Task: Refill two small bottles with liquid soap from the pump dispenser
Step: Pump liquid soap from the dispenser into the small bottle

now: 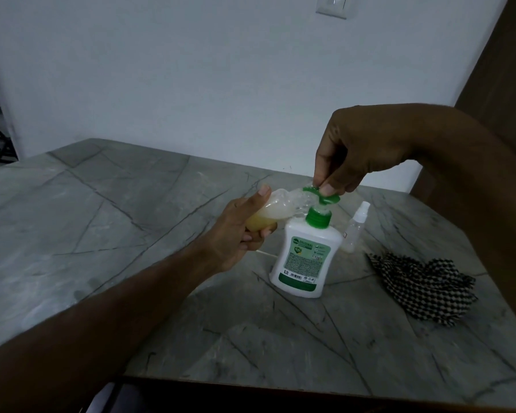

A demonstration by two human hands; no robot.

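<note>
A white pump dispenser (306, 251) with a green label and green pump head stands upright on the grey marble table (102, 222). My right hand (349, 153) presses down on the green pump head (325, 196) with thumb and fingers. My left hand (242, 231) holds a small clear bottle (273, 208) tilted, its mouth against the pump spout; yellowish liquid soap fills its lower part. A second small clear bottle (355, 226) with a white spray cap stands just behind and to the right of the dispenser.
A crumpled black-and-white checkered cloth (423, 286) lies on the table right of the dispenser. A white wall with a switch plate (334, 5) is behind. A brown door (501, 70) is at the right. The table's near edge runs along the bottom.
</note>
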